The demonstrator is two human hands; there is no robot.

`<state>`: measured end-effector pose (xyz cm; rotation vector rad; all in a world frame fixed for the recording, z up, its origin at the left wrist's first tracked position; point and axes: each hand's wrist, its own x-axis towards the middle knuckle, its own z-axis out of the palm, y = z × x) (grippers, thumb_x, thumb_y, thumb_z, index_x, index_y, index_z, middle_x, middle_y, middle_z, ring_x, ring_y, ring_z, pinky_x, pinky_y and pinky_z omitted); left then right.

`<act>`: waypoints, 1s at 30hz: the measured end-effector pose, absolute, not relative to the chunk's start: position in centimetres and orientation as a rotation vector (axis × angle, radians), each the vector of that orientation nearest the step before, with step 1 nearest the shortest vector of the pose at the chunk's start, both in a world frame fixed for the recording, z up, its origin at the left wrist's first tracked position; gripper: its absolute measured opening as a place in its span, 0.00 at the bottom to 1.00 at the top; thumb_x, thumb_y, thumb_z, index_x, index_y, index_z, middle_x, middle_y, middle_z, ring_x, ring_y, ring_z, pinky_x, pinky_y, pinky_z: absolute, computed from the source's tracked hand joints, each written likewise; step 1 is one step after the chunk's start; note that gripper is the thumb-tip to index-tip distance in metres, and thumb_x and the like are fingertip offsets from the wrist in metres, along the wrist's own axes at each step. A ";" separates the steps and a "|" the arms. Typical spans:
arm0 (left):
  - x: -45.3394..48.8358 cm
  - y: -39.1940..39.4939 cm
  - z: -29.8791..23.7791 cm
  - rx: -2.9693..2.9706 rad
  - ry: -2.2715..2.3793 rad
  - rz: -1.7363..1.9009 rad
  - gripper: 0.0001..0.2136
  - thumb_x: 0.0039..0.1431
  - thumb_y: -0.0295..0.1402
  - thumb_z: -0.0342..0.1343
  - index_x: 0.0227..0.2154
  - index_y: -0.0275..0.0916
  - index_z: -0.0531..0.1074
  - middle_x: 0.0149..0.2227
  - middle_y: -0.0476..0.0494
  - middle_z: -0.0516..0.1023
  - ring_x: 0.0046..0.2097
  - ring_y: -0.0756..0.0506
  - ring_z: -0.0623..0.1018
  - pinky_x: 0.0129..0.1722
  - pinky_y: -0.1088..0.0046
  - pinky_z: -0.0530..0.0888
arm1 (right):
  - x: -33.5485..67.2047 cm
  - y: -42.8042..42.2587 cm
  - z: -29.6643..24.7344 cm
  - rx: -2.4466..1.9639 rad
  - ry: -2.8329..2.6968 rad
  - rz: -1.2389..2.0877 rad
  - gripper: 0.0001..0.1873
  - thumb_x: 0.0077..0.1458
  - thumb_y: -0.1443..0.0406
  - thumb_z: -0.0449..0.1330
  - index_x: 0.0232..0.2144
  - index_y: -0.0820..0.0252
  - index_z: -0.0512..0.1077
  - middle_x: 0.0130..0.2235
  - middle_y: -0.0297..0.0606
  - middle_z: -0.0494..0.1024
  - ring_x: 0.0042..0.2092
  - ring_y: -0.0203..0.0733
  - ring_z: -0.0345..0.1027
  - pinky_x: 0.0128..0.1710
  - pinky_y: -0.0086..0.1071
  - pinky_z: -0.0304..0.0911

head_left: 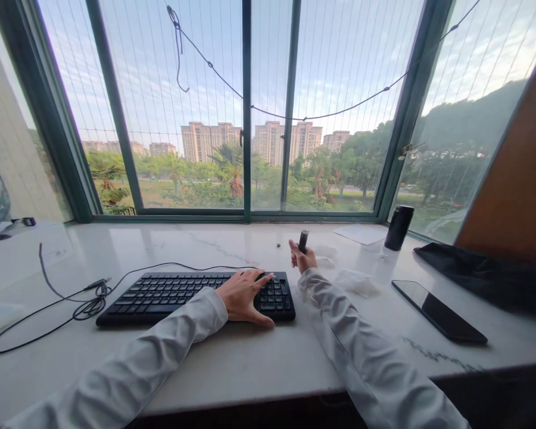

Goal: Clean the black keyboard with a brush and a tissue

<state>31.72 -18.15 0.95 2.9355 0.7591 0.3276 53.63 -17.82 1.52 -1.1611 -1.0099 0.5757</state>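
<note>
A black keyboard (174,295) lies on a white marble counter (250,357) in front of a wide window. My left hand (245,296) rests flat on the keyboard's right end, fingers stretched over the keys. My right hand (302,260) is raised just past the keyboard's far right corner, its fingers wrapped round a small dark cylindrical object (303,239) that stands upright in the grip. Both arms wear white sleeves.
The keyboard's cable (78,307) coils at the left. A black phone (438,310) lies at the right, with a dark cylinder cup (398,227) and a sheet of paper (360,233) behind it. Crumpled tissues (355,281) and black cloth (486,271) lie to the right. A tiny dark item (278,245) sits near the window.
</note>
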 end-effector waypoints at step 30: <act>34.6 -18.7 -0.1 2.851 0.879 0.704 0.25 0.57 0.53 0.46 0.51 0.45 0.71 0.50 0.41 0.71 0.51 0.41 0.70 0.51 0.64 0.65 | 53.7 -17.6 0.6 -0.875 -0.367 1.323 0.27 0.56 0.52 0.56 0.15 0.58 0.48 0.11 0.25 0.52 0.15 0.30 0.48 0.15 0.26 0.50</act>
